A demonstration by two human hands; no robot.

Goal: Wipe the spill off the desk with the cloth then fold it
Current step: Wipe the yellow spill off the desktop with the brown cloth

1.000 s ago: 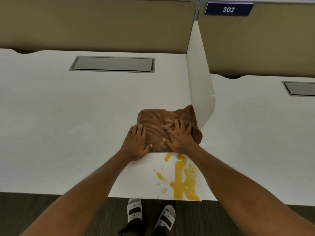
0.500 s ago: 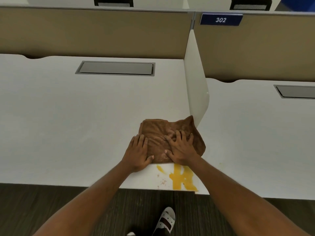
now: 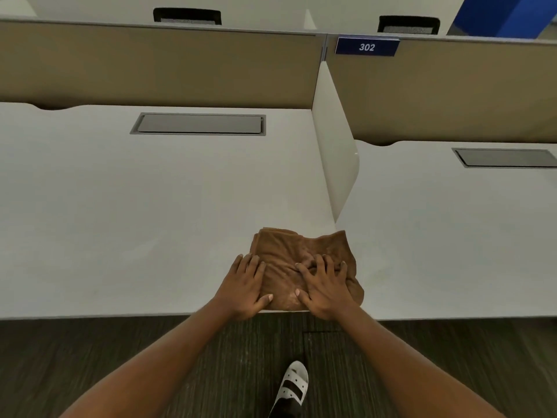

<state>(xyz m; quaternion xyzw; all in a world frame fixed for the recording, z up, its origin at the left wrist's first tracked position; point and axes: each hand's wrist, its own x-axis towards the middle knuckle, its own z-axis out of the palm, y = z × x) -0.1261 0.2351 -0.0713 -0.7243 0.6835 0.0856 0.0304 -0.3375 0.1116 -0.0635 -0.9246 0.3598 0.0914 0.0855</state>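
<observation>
A rumpled brown cloth (image 3: 301, 248) lies flat at the front edge of the white desk (image 3: 150, 221), just in front of the divider's tip. My left hand (image 3: 245, 286) presses on the cloth's left edge, fingers spread, partly on the desk. My right hand (image 3: 324, 286) lies flat on the cloth's right half with spread fingers. No yellow spill shows; the cloth and my hands cover the place at the desk edge where it was.
A white divider panel (image 3: 334, 152) stands just behind the cloth, separating a second desk (image 3: 452, 236) on the right. Each desk has a grey cable hatch (image 3: 200, 124). Tan partition walls with a blue "302" sign (image 3: 366, 46) close the back. My sandalled foot (image 3: 294, 384) is on the dark floor.
Both hands have dragged the cloth toward me, over the yellow spill to the desk's front edge. The spill, visible earlier, is now out of sight under the cloth.
</observation>
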